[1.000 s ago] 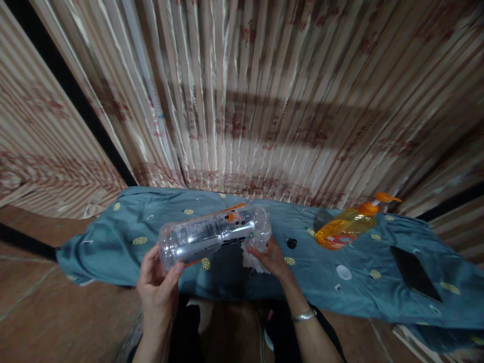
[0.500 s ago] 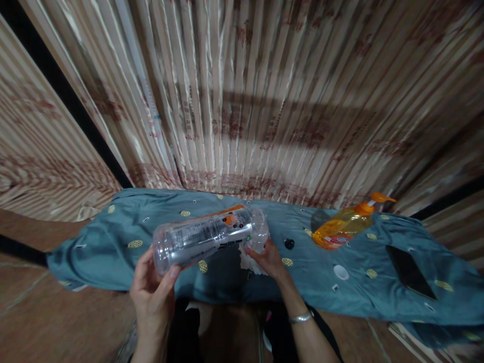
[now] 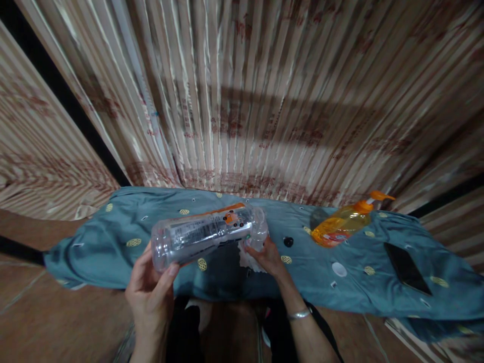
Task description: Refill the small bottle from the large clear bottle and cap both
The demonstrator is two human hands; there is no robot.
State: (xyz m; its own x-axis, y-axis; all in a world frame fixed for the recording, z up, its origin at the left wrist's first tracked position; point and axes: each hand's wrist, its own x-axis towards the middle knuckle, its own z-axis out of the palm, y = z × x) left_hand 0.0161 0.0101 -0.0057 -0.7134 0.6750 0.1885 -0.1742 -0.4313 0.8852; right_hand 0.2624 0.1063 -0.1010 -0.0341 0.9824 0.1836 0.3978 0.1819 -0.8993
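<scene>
Bottle (image 3: 206, 233), clear plastic with a printed label and an orange stripe, lies nearly level in mid-air at the centre of the frame, its base toward the lower left and its neck toward the right. Over the last second it has hardly moved: it has drifted a little to the left and its base has dipped slightly, most of which looks like the head camera shifting. The grip is the same throughout, so the work at the neck end appears to be ongoing, not finished.

The left hand (image 3: 149, 290) cups the base, fingers curled under it and thumb pressed against the wall, clamped on the bottle. The right hand (image 3: 269, 256) is at the neck end, its fingers closed on a crumpled white tissue (image 3: 247, 259) held against the bottle's shoulder; a bracelet (image 3: 298, 314) sits on that wrist.

Below the bottle runs a low surface covered by a teal cloth (image 3: 113, 237) with small yellow spots. On it, to the right, an orange pump bottle (image 3: 346, 222) lies tilted, near a small black cap (image 3: 288, 241) and a white round lid (image 3: 339, 269). A dark phone (image 3: 406, 261) lies flat further right. Striped satin curtains (image 3: 242, 101) fill the upper frame; brown tiled floor (image 3: 56, 322) shows at lower left.
</scene>
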